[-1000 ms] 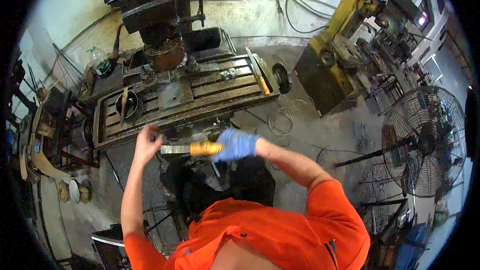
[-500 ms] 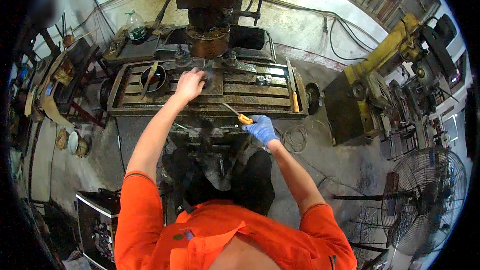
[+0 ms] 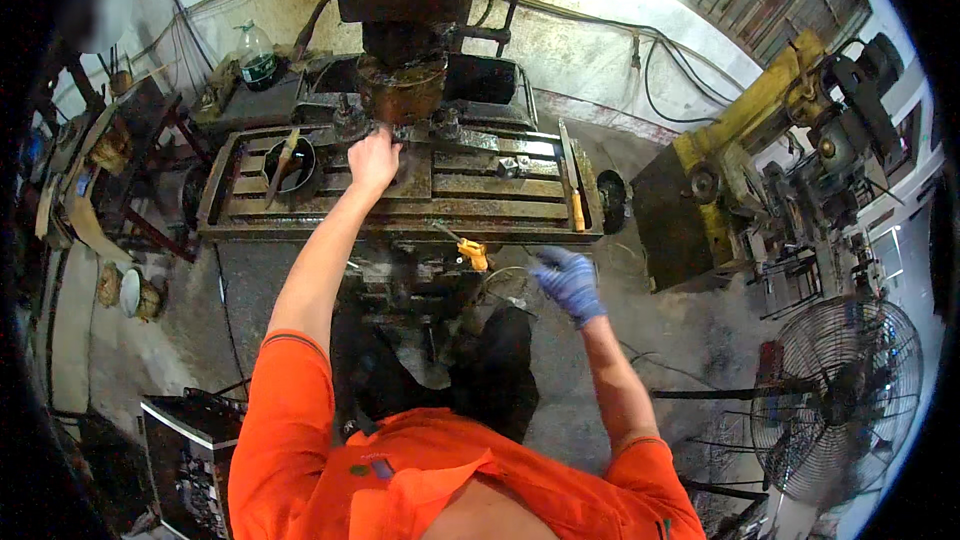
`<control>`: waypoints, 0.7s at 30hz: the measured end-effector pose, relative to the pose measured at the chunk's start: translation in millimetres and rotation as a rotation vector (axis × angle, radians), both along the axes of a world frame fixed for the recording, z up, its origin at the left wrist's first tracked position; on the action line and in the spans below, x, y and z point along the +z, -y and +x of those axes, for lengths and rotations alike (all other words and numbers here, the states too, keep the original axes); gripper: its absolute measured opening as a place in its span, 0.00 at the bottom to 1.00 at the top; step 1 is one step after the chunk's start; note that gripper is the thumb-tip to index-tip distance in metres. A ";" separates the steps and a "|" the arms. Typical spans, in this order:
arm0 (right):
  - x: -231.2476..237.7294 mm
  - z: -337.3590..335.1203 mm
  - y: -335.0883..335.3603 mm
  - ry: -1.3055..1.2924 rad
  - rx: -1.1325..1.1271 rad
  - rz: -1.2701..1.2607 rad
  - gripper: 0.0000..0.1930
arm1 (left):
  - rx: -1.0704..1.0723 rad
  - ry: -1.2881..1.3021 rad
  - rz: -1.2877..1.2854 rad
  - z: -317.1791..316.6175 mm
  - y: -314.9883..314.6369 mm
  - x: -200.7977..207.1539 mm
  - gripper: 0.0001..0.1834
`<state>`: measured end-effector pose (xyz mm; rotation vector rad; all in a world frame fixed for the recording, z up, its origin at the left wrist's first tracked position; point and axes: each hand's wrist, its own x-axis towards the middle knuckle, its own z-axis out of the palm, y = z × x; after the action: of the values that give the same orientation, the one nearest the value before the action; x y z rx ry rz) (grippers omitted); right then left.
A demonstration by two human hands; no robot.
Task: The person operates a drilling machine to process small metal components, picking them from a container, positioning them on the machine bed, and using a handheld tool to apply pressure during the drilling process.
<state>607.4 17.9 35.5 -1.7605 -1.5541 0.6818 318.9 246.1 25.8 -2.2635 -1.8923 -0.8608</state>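
My bare left hand (image 3: pixel 374 162) is at the milling machine's table (image 3: pixel 340 232), just below the dark spindle head (image 3: pixel 402 88). Its fingers are curled together, and what they hold, if anything, is hidden. To the right, past the table's front edge, is my right hand (image 3: pixel 568 285) in a blue-grey glove. Its fingers point left and are blurred, so their grip is unclear. Left of this hand, apart from it, a tool with a yellow handle (image 3: pixel 472 255) and thin metal shaft rests by the table's front edge.
A black bowl (image 3: pixel 290 168) with a brush (image 3: pixel 284 162) stands on the table's left. A small metal block (image 3: pixel 513 167) and a file with an orange handle (image 3: pixel 577 208) lie on its right. A floor fan (image 3: pixel 838 395) stands at lower right, a yellow-and-dark machine (image 3: pixel 690 190) beyond.
My right hand has let go of the yellow-handled tool and moved right, away from it. My left hand stays under the spindle, its fingers more curled. The whole view has shifted slightly.
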 end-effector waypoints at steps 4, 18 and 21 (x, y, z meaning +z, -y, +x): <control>116.7 10.4 -17.7 0.160 -0.045 0.329 0.14 | 0.115 0.096 -0.080 0.5 -3.7 0.8 0.24; 328.5 18.7 -60.5 -0.529 0.460 1.222 0.17 | 0.104 0.093 -0.084 -9.8 -4.6 5.0 0.24; 255.6 -14.4 -36.4 -0.478 0.136 1.321 0.11 | 0.086 0.108 -0.117 -14.4 -6.6 0.6 0.23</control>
<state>593.0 54.3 291.1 -0.4600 -1.2531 0.0147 304.5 252.7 26.4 -2.2220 -2.1225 -0.9004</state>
